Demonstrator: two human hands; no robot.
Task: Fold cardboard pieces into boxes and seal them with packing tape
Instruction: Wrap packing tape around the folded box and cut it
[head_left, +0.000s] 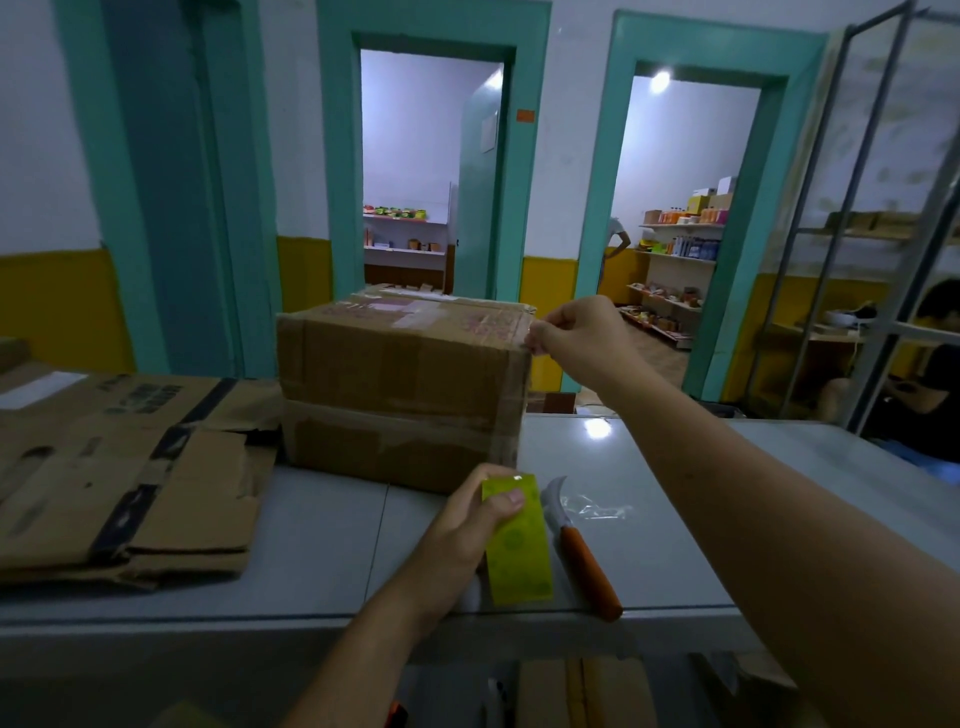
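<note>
One cardboard box (405, 384) stands folded up near the middle of the grey table (322, 530), its top flaps shut and streaked with clear tape (415, 312). My right hand (576, 332) reaches to its upper right corner, thumb and fingers pinched on what looks like a tape end at the edge. I judge I am laying it over the corner so the seam holds, though the strip is too faint to be sure. My left hand (467, 525) is low in front of the box, fingers curled round a yellow-green roll (522, 551), probably the packing tape, which rests on the table so that it is steady and ready. Just right of the roll lies an orange-handled knife (587, 561), blade toward the box, near enough for cutting, with a scrap of clear film (597, 506) by its tip. Flattened cardboard pieces (119, 467) are stacked at the left, up against the box, not yet folded
</note>
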